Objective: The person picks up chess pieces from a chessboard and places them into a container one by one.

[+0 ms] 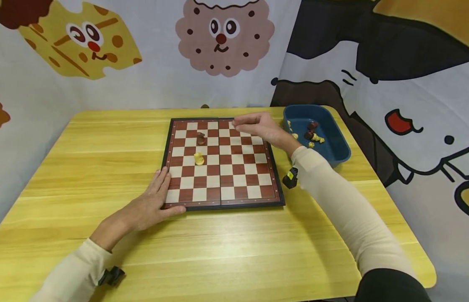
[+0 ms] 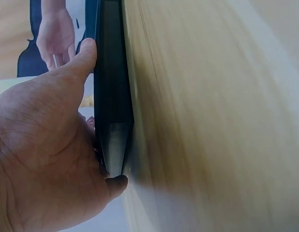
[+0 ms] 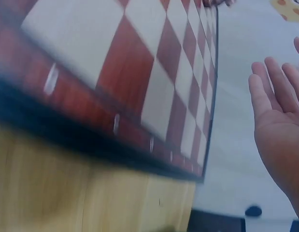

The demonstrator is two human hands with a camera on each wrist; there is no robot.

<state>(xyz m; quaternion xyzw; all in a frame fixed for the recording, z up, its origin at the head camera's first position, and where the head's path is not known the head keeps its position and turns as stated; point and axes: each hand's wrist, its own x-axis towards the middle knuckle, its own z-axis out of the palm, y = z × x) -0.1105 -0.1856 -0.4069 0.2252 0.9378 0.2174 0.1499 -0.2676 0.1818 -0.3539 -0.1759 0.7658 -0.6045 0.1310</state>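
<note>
A red-and-white chessboard (image 1: 239,169) with a black rim lies flat on the table. On its left half stand a brown chess piece (image 1: 201,139) and, nearer to me, a cream chess piece (image 1: 198,158). My left hand (image 1: 151,205) rests on the board's near left corner, fingers along the left side and thumb along the front edge; the left wrist view shows the palm against the black rim (image 2: 110,82). Over the far right part of the board hovers my right hand (image 1: 262,126), its fingers extended and nothing held. The right wrist view shows its fingers (image 3: 277,84) spread slightly.
To the right of the board stands a blue plastic tray (image 1: 338,157) with several cream and brown chess pieces (image 1: 315,136) in it. Everything sits on a yellow wooden table (image 1: 234,251). A cartoon-printed cloth (image 1: 155,84) hangs behind the table's far edge.
</note>
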